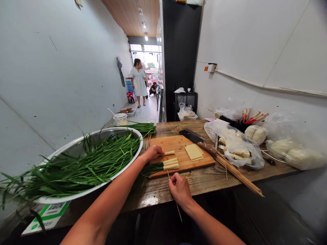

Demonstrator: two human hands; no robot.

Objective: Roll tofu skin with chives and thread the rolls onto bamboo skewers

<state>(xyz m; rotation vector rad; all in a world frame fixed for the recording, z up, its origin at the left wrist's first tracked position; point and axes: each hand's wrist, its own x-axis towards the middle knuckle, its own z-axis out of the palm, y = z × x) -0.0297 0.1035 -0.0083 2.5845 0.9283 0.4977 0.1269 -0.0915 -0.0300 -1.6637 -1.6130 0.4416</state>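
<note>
My left hand (153,152) is closed at the left end of a pale tofu-skin roll (169,153) on the wooden cutting board (163,142). Just below lie several more rolls (171,164), side by side, with green chives (153,168) sticking out to the left. Pinched in my right hand (180,189) is a thin bamboo skewer (178,210), its upper tip close to the nearest roll but not visibly in it. Flat tofu-skin sheets (194,152) are stacked to the right on the board.
A large metal basin (140,137) heaped with long chives (102,160) stands left. A cleaver (191,135) and a skewer bundle (240,173) lie right, beside plastic bags (235,144) of pale food. Farther off, a person (139,80) stands in the passage.
</note>
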